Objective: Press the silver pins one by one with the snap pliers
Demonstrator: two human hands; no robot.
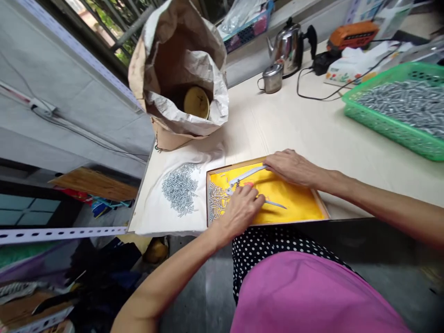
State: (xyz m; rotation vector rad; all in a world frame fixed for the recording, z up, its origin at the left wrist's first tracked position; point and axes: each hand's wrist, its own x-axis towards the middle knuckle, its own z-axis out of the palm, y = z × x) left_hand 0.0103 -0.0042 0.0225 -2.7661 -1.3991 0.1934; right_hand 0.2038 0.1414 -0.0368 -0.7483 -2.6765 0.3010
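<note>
A pair of pliers (249, 174) with long silver handles spread apart lies over the yellow-lined tray (294, 203). My right hand (289, 167) is closed on the end of the upper handle, at the tray's far rim. My left hand (244, 203) is curled with its fingertips close to the pliers' head and over the lower handle; what it pinches, if anything, is hidden. Small metal pins (217, 201) lie loose in the tray's left end, partly beside my left hand. Left of the tray, a heap of similar pins (180, 187) rests on a white cloth (149, 217).
A large paper sack (187, 134) holding a round yellowish container (196, 102) stands behind the cloth. At the right sits a green basket (385, 132) full of metal pins. Farther back are a metal cup (272, 78), a kettle (287, 48) and a black cable (317, 98).
</note>
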